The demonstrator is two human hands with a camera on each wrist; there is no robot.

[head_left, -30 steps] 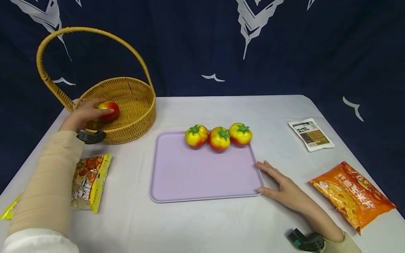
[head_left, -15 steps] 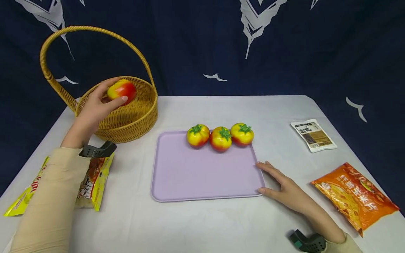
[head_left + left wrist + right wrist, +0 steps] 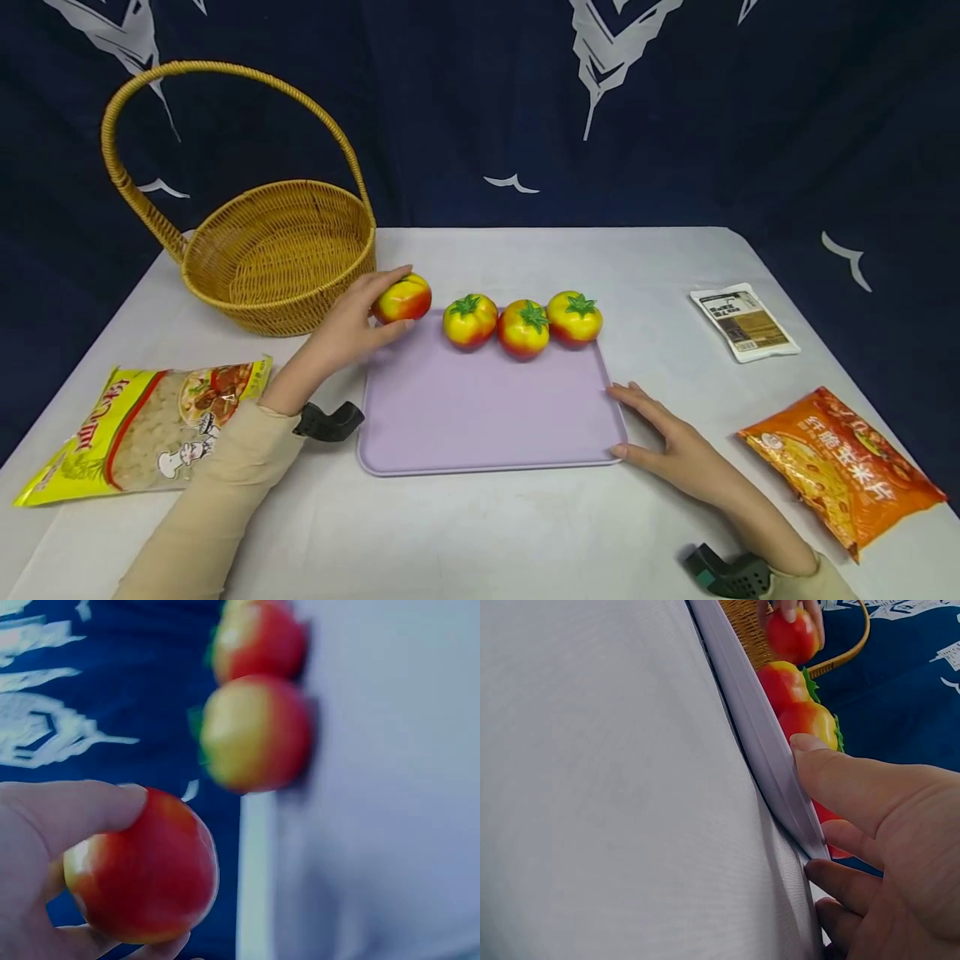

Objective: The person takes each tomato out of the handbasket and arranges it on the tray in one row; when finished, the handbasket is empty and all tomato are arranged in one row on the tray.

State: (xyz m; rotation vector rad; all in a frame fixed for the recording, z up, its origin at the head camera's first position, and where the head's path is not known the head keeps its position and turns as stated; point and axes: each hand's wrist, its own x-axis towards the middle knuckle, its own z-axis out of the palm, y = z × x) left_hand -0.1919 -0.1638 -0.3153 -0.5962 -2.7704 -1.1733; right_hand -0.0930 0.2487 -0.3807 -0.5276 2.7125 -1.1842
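Observation:
My left hand (image 3: 347, 321) grips a red-and-yellow tomato (image 3: 406, 300) between thumb and fingers, close over the back left corner of the lilac tray (image 3: 487, 417). No green leaves show on this tomato in the left wrist view, where it fills the lower left (image 3: 150, 870). Several more tomatoes with green leafy tops stand in a row along the tray's back edge, among them the left one (image 3: 470, 322), the middle one (image 3: 522, 330) and the right one (image 3: 574, 319). My right hand (image 3: 667, 446) rests at the tray's right edge, fingers spread, its thumb touching the rim (image 3: 780, 765).
At the back left stands a wicker basket (image 3: 285, 250) with a tall hoop handle. A yellow food bag (image 3: 150, 433) lies beneath the left forearm's side. On the right are an orange snack bag (image 3: 843, 471) and a small white-and-brown pouch (image 3: 745, 322). A dark curtain hangs behind.
The left hand has lifted the tomato out of the basket and carried it right to the tray's back left corner. My right hand has stayed at the tray's edge.

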